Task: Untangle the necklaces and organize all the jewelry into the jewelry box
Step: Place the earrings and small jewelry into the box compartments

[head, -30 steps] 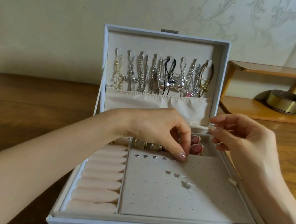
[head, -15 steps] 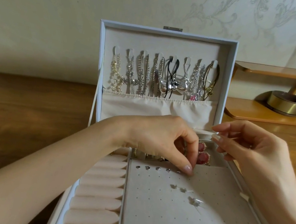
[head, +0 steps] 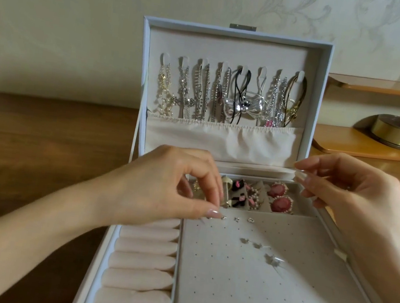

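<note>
Upright lid (head: pixel 234 50) walls the back; lower earring panel (head: pixel 250 291) lies bare

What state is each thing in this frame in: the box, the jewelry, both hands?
Jewelry box lid, open, standing upright.
Necklaces, hanging from the lid's hooks.
Ring rolls, no rings visible.
Earring panel, most holes unfilled.
Pink earrings, lying in a rear compartment.
Left hand, pinching a stud at the panel's top row.
Right hand, raised, fingers curled; contents unclear.
</note>
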`<state>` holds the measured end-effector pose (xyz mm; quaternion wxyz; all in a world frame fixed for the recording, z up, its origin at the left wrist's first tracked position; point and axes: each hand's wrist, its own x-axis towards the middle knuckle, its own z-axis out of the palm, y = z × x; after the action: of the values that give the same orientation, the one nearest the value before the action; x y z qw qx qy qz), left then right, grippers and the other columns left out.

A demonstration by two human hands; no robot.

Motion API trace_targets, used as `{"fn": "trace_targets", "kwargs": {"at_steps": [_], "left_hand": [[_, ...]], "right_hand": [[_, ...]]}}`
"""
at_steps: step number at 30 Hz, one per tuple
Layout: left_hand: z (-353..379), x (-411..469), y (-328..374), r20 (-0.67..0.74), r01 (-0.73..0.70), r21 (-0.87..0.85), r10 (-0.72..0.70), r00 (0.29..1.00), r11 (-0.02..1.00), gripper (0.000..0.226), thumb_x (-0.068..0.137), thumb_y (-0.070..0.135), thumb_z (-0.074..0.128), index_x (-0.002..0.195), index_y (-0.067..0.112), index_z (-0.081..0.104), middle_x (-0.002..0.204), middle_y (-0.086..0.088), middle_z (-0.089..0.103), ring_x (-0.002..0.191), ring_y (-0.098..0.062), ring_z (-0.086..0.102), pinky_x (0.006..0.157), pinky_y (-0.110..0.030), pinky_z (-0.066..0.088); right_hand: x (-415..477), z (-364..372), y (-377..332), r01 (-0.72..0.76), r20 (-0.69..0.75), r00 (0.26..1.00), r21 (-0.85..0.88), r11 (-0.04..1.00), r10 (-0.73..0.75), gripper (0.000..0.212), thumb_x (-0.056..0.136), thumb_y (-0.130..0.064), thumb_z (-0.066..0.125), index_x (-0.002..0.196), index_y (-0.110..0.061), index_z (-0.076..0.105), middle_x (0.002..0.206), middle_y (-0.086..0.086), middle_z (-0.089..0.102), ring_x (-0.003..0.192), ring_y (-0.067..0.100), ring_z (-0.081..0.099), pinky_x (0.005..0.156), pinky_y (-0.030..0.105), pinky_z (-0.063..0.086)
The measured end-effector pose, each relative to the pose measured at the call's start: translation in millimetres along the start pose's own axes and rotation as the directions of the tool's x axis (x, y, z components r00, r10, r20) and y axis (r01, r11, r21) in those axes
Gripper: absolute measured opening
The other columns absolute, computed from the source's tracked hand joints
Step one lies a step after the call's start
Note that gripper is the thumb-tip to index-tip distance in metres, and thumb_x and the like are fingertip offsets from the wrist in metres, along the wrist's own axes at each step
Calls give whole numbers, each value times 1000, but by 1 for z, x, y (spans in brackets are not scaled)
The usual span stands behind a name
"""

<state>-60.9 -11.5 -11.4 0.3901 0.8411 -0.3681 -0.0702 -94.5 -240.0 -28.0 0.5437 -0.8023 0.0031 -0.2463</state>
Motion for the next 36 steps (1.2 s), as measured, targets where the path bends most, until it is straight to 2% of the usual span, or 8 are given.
{"fn": "trace_targets", "kwargs": {"at_steps": [4, 8, 15, 22, 25, 28, 31, 36], "left_hand": [[9, -7, -5, -119, -21, 76, 30, 992, 997, 7, 71, 21, 77, 69, 23, 70, 99, 20, 62, 105, 0, 54, 85, -9, 40], [11, -8, -6, -145, -59, 133, 78, 986, 989, 7, 71, 22, 77, 70, 24, 70, 102, 20, 61, 108, -2, 52, 87, -10, 38], [9, -8, -6, -118, -113, 138, 130, 984, 984, 8, 72, 24, 77, 71, 25, 68, 104, 18, 62, 111, -7, 53, 91, -13, 38], [6, -10, -9, 2, -191, 195, 194, 981, 962, 15, 77, 37, 66, 71, 23, 69, 109, 17, 61, 109, -10, 52, 88, -16, 39], [-1, -11, -7, 22, -174, 137, 172, 985, 975, 22, 82, 39, 60, 74, 22, 73, 110, 16, 62, 107, -8, 53, 87, -13, 39], [-5, -10, -4, -157, -119, 20, 121, 980, 993, 24, 84, 39, 55, 96, 26, 71, 105, 14, 65, 104, -7, 59, 87, -18, 46], [-5, -8, -1, -311, -48, -125, 6, 950, 991, 23, 80, 35, 67, 100, 24, 65, 98, 7, 70, 94, -10, 63, 82, -23, 52], [9, -4, 13, -164, 118, -306, -174, 971, 945, 38, 64, 27, 69, 100, 18, 62, 90, -1, 72, 82, -12, 67, 69, -14, 52]], "right_hand": [[0, 0, 1, 5, 5, 1000, -11, 1000, -5, 20, 79, -1, 72, 75, -21, 71, 71, -2, 68, 52, 1, 57, 50, 9, 45], [1, 0, 2, 6, 4, 1000, -5, 1000, -6, 18, 78, -4, 72, 74, -21, 71, 66, 0, 67, 52, 1, 55, 50, 10, 45], [0, -1, 3, 14, 22, 1000, -2, 1000, -14, 20, 77, -3, 73, 76, -23, 71, 69, -3, 68, 53, 2, 57, 51, 10, 46], [0, 0, 1, 39, 81, 995, 131, 991, -50, 23, 78, 4, 70, 84, -18, 69, 69, 0, 65, 55, 8, 60, 51, 15, 49], [-1, -1, -1, 42, 123, 990, 159, 986, -62, 29, 77, 9, 68, 86, -18, 69, 70, 0, 64, 55, 9, 60, 51, 15, 50], [-2, -1, -3, 71, 185, 978, 150, 986, -99, 36, 75, 16, 67, 91, -16, 68, 76, 8, 66, 58, 11, 62, 53, 17, 51], [-4, -2, -7, 129, 222, 962, 134, 983, -156, 38, 71, 13, 71, 94, -18, 67, 78, 7, 68, 64, 19, 66, 56, 23, 56], [-8, -2, -15, 232, 317, 912, 121, 965, -259, 41, 70, 5, 75, 97, -25, 65, 77, -2, 71, 65, 24, 67, 66, 40, 57]]}}
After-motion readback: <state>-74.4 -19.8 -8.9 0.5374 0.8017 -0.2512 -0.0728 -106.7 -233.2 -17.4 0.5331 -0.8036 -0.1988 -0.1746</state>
